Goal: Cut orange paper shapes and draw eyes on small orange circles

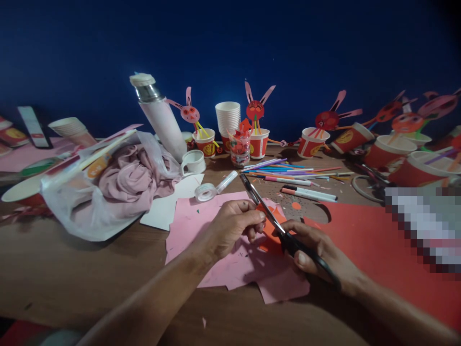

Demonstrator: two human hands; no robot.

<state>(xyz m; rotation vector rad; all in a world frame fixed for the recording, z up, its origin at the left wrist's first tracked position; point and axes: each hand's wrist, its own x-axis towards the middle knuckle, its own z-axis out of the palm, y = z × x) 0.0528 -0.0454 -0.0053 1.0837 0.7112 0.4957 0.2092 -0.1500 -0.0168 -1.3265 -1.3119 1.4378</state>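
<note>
Right grip (pixel 324 245) wraps scissors (pixel 290 241), left grip (pixel 232 225) pinches orange paper (pixel 270 234), open table (pixel 230 317) bordering ragged-edged pink paper (pixel 230 269).

Covered, cropped and unclear
The left hand's (pixel 234 223) curled fingers conceal their own grip; the scissors (pixel 287 239) partly cover the orange paper (pixel 268 233). The right edge crops the red sheet (pixel 378 254), coarse pixels mask a patch (pixel 425 226) above it, and the lower-left corner is blurred.
</note>
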